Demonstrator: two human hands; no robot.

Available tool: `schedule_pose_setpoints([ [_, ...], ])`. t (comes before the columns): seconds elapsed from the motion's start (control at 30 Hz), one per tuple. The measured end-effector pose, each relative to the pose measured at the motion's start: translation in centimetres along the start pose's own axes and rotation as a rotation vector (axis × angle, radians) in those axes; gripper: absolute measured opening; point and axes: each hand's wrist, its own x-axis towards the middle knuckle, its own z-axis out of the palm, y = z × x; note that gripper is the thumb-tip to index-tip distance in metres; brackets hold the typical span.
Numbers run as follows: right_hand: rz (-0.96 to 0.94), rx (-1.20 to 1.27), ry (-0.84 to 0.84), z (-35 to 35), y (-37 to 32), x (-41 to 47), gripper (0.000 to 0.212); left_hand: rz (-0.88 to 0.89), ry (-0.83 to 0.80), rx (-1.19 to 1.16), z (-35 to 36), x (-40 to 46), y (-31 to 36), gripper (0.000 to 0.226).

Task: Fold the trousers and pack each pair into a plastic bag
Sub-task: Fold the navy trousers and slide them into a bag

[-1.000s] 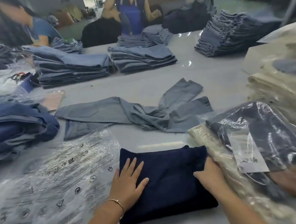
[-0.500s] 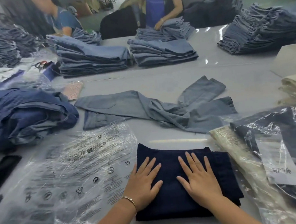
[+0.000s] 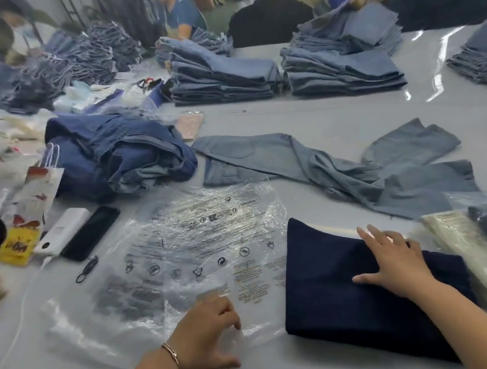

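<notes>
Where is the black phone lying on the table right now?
In the head view the black phone lies flat at left of centre, right beside a white power bank on its left, just beyond the left edge of the printed plastic bag.
</notes>
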Motion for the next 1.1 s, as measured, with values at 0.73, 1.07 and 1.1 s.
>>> schedule_pose_setpoints([
  [0.73,0.162,0.741,-0.251,-5.8,7.3,-2.9,0.034,-0.031,-0.004,0.01,-0.8,1.8,0.6,0.007],
  [1.07,0.208,0.049,-0.227,-1.7,-1.2,-8.7,0.14,-0.507,0.102,-0.432,-0.2,3.4,0.8,0.034],
  [1.1,0.212,-0.003,-0.235,-1.0,-2.0,-9.0,0.144,-0.529,0.114,-0.485,0.0,3.4,1.0,0.033],
])
